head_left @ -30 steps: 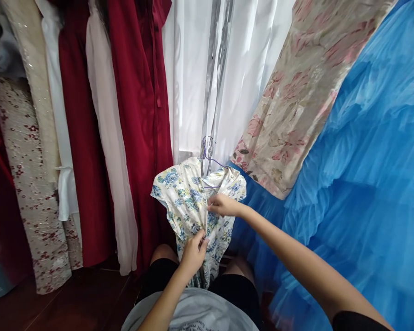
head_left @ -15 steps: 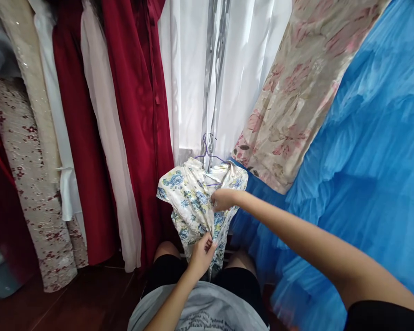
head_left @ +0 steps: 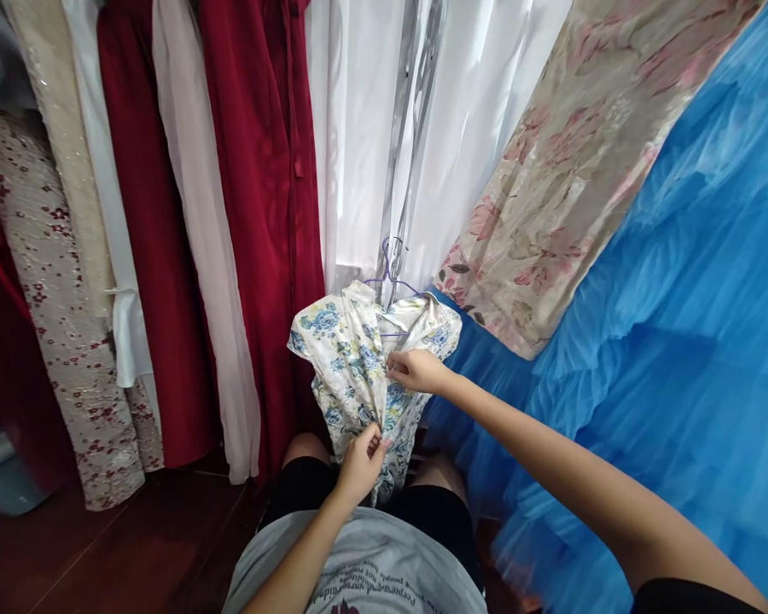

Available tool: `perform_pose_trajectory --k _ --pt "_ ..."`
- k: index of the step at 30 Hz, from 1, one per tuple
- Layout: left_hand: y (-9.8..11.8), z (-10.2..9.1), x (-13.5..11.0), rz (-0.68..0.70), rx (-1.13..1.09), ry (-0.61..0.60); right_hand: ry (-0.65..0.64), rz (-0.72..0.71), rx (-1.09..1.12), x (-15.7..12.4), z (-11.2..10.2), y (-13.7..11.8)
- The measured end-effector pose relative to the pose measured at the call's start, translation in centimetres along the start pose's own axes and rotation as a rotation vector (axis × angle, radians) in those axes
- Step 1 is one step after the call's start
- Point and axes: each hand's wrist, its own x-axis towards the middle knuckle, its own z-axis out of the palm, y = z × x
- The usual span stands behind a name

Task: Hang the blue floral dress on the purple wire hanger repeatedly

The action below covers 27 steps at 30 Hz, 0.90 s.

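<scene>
A short-sleeved white blouse [head_left: 342,354] with blue and yellow flowers hangs on a purple wire hanger [head_left: 387,269] in front of my lap. My left hand [head_left: 362,460] pinches the lower part of its front edge. Higher up, near the chest, my right hand [head_left: 416,371] grips the same front opening between thumb and fingers. The cloth between the two hands is drawn into a fairly straight line. Small details such as buttons are hidden by my fingers or too fine to make out.
Dark red dresses [head_left: 249,213], a pale pink one [head_left: 198,213] and a sequinned floral one [head_left: 70,298] hang at left. White curtains [head_left: 358,128] are behind. A beige floral dress [head_left: 550,188] and a ruffled blue tulle gown [head_left: 678,341] crowd the right. A grey bin [head_left: 9,477] stands lower left.
My right hand has shifted slightly left along the blouse's front edge, its fingers now pinching there. My left hand keeps its pinch, a little higher and further left in view.
</scene>
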Motion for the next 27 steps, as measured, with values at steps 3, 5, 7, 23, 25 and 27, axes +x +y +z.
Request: perform_pose_trajectory --k 3,5,7,23,25,27 --pt "0.2 0.0 -0.2 -0.007 -0.005 0.006 0.051 0.011 -0.059 -0.5 1.2 -0.7" --pt "0.2 0.0 -0.4 -0.008 -0.004 0.005 0.080 0.008 -0.090 -0.8 2.1 -0.9" --pt "0.0 0.1 -0.5 -0.003 -0.004 0.003 0.110 0.011 -0.114 -1.1 3.0 -0.7" --pt "-0.1 0.4 -0.3 -0.003 -0.038 -0.022 0.209 0.218 0.114 -0.7 5.3 -0.4" --pt "-0.2 0.6 -0.3 -0.004 -0.042 -0.022 0.231 0.292 0.206 -0.5 5.6 -0.7" --pt "-0.3 0.7 -0.2 -0.003 -0.033 -0.015 0.233 0.368 0.330 -0.3 6.0 -1.1"
